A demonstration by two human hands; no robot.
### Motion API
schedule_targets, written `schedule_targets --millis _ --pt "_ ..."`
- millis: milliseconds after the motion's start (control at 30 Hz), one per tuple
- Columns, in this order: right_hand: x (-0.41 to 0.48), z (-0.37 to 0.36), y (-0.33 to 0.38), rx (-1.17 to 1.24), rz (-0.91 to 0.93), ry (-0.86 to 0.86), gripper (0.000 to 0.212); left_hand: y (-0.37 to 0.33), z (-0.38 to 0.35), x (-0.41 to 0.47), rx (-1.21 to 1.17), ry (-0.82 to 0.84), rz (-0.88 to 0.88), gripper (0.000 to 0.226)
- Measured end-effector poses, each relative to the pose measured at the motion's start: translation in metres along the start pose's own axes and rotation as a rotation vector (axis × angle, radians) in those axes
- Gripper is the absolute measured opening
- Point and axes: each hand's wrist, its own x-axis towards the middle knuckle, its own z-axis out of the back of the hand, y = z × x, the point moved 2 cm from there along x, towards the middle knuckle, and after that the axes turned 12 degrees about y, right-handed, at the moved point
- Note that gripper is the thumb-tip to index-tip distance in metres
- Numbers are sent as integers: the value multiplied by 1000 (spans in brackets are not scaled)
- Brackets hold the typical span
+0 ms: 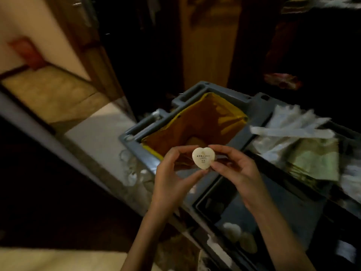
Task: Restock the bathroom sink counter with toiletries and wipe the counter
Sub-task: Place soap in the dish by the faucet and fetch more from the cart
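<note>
Hands meet at the middle of the view, both pinching one small cream heart-shaped soap [203,158] with dark printed lettering on its face. The left hand [172,173] rises from six o'clock, with its forefinger curled over the soap's upper left lobe and its thumb under the lower point. The right hand [234,171] grips the opposite edge, at three o'clock of the soap, with its forefinger on the upper right lobe and its thumb against the lower right side.

The soap is held in the air over a grey plastic housekeeping cart [257,108]. At twelve o'clock from the soap sits the cart's open bin lined with a yellow bag [195,122].

At two o'clock, a heap of white plastic-wrapped packets [289,124] lies on the cart top. At three o'clock, just beside them, is a stack of flat pale green packets [314,159]. At five o'clock, a dark lower compartment holds more pale heart-shaped pieces [240,237], too blurred to read.

At ten o'clock, well apart from the cart, are a beige tiled floor [48,90] and a brown wooden door frame [93,55]. The scene is dim and smeared.
</note>
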Motion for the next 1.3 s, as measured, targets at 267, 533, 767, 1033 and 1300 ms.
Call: schedule_targets --millis 267,533,767,1033,1300 --pt "18 -156 -16 76 -99 543 32 6 99 -135 150 -532 238 46" --pt "-31 -299 -28 16 -224 1008 38 -15 147 -285 292 -938 364 43" --pt "-107 -425 -39 -16 -198 1217 28 -32 178 -413 382 -1227 494 44" --pt "-209 -555 -47 -29 -162 1438 31 -62 218 -563 491 -1386 616 46" --pt "-328 -638 -50 -60 -114 1832 30 -96 181 -680 479 -1798 718 46"
